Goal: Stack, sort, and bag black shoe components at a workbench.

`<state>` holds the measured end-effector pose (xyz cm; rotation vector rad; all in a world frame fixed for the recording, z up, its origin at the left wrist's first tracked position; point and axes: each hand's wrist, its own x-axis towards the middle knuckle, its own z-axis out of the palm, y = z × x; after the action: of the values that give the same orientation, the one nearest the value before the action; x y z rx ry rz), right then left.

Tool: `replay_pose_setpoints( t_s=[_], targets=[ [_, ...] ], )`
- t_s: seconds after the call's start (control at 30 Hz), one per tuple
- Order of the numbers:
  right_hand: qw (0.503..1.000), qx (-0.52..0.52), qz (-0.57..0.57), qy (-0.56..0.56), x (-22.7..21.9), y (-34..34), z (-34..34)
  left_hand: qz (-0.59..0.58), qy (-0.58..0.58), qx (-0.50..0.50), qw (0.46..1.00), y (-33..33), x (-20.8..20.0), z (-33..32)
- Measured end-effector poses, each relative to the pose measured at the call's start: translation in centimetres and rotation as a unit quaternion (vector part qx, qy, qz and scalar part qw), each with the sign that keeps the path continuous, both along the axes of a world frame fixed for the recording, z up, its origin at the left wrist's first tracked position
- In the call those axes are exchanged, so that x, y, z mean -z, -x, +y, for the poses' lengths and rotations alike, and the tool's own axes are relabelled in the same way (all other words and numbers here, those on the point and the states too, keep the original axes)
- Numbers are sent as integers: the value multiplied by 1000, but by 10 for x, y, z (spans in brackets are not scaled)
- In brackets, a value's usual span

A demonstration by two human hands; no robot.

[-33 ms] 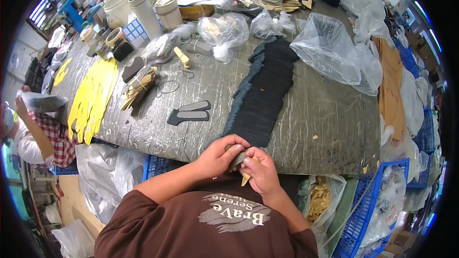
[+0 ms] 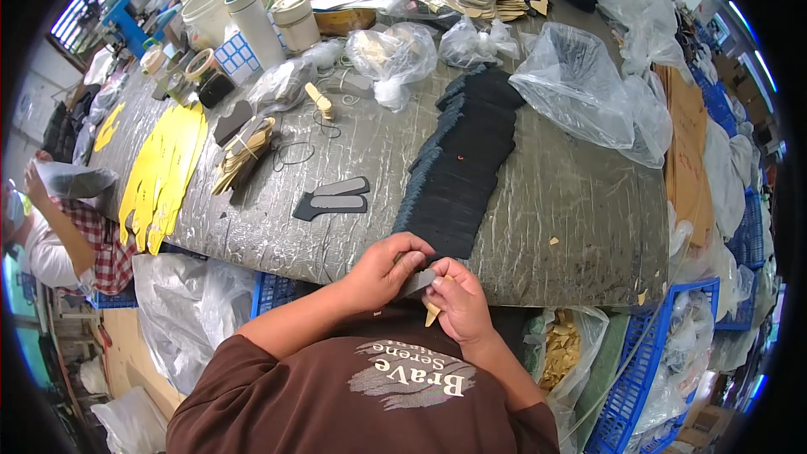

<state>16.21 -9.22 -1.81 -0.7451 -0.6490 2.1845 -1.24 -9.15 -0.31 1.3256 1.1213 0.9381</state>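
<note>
Both my hands are together at the table's near edge, just below a long overlapping row of black cut pieces (image 2: 462, 164) with bluish edges. My left hand (image 2: 378, 273) is closed, thumb against forefinger, at the row's near end; its grip is partly hidden. A small grey strip (image 2: 418, 284) lies between the hands, with my right hand (image 2: 460, 298) pinching one end. Below the right palm sticks out a tan pointed piece (image 2: 432, 314). Left of the row lies a black piece with two grey strips on it (image 2: 334, 199).
A banded tan bundle (image 2: 244, 155) and yellow cut pieces (image 2: 166, 172) lie to the left. Pots (image 2: 294, 21) and clear bags (image 2: 391, 59) stand farther back. A large clear bag (image 2: 588, 92) is at right; a blue crate (image 2: 643, 370) stands beside me. Another person sits far left.
My left fingertips have shifted slightly, and more of the grey strip shows between the hands. The near pieces of the black row have shifted slightly. The right hand is nearly unchanged.
</note>
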Motion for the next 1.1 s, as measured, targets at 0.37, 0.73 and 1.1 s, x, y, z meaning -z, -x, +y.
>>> replay_pose_setpoints(
  t_s=[0.37, 0.73, 1.1],
  targets=[
    [994, -66, -83, -32, -4, -3, -6, 241, -361, 115, 894, 7, -16, -7],
    [969, 232, 70, 55, 14, -42, 10, 232, -114, -111, 960, 27, -2, -11],
    [774, 144, -427, -445, 10, -32, -6, 246, 82, -78, 963, 32, -6, 1]
  ],
)
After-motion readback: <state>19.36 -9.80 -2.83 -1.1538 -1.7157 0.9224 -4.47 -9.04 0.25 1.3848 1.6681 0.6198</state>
